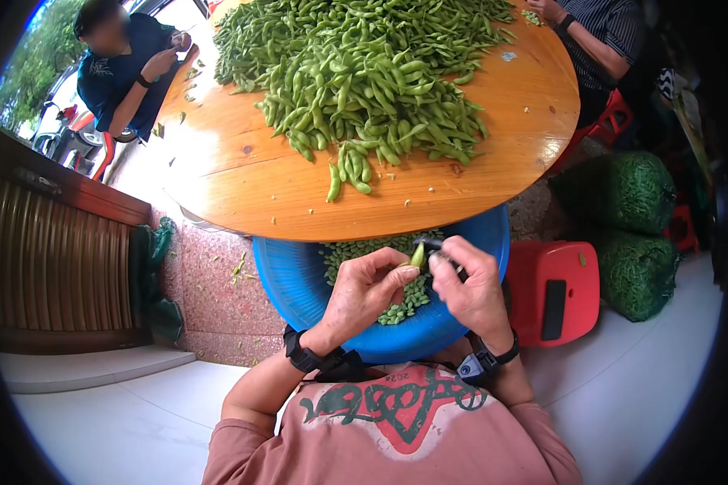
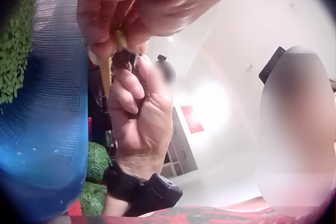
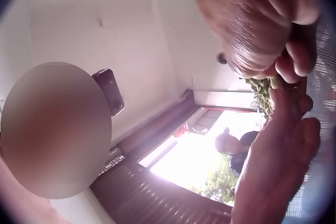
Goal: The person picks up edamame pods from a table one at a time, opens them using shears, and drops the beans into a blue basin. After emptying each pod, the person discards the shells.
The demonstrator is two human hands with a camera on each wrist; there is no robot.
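Observation:
Over a blue basket (image 1: 291,279) of trimmed green pods, my left hand (image 1: 368,287) pinches a single green pod (image 1: 417,256) upright between thumb and fingers. My right hand (image 1: 469,283) is curled round a small dark tool (image 1: 429,243) whose tip meets the pod's top. In the left wrist view the right hand (image 2: 137,124) grips that dark tool (image 2: 124,59) under the left fingers (image 2: 131,8). A large heap of green pods (image 1: 364,73) covers the round wooden table (image 1: 243,190) just beyond the basket.
A red plastic stool (image 1: 552,291) stands right of the basket, with green mesh sacks (image 1: 623,190) of pods beyond it. Two other people sit at the table's far side, at the left (image 1: 125,69) and the right (image 1: 603,32). A dark wooden cabinet (image 1: 52,259) stands at left.

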